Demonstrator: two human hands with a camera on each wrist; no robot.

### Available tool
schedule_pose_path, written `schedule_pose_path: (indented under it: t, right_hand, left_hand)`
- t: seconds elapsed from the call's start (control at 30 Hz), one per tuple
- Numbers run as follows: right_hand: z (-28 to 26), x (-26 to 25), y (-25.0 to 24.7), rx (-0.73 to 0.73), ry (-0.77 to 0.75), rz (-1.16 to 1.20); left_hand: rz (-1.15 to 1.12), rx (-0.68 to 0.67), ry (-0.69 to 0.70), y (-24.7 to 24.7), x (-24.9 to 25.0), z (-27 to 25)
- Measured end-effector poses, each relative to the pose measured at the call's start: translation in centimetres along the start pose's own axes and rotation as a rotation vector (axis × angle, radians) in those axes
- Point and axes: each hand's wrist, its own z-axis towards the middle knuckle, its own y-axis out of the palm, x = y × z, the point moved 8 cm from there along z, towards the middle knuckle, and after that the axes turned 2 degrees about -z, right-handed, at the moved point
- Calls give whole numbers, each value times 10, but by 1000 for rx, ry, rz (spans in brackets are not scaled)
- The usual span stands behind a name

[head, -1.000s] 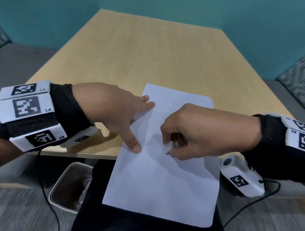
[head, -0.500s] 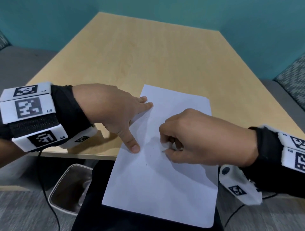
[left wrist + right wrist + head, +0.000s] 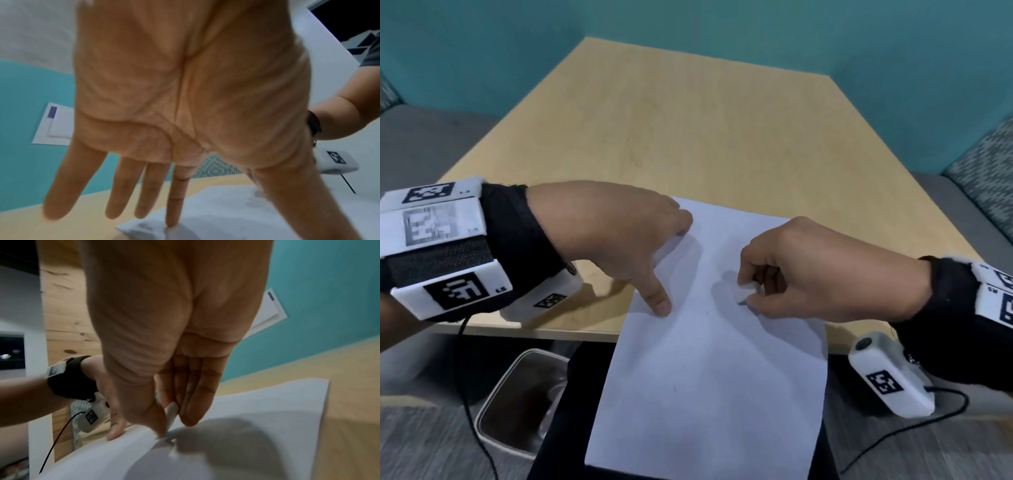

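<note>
A white sheet of paper (image 3: pixel 709 394) lies on the wooden table (image 3: pixel 705 137), its near half hanging over the front edge. My left hand (image 3: pixel 671 265) presses on the sheet's left edge with straight fingers (image 3: pixel 176 203) and a spread thumb. My right hand (image 3: pixel 753 291) is on the middle of the sheet and pinches a small white eraser (image 3: pixel 742 295) between thumb and fingers. The eraser's tip (image 3: pixel 171 415) touches the paper (image 3: pixel 257 426). A few faint pencil marks show on the sheet.
Under the table's front edge at the left stands a small bin (image 3: pixel 524 401) with a clear liner. Cables hang from both wrist cameras. Teal walls close the table's far sides, and a patterned seat (image 3: pixel 989 171) is at the right.
My right hand with the eraser has shifted a little to the right and away from me across the sheet. The left hand keeps pressing in the same spot.
</note>
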Motion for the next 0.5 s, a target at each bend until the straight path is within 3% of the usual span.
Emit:
schedule_pose_path:
  t: [0.17, 0.5]
  right_hand:
    - [5, -6, -2, -33, -20, -10]
    - [32, -31, 4, 7, -92, -78]
  left_hand:
    - [139, -102, -18, 16, -1, -1]
    - [126, -122, -45, 19, -3, -4]
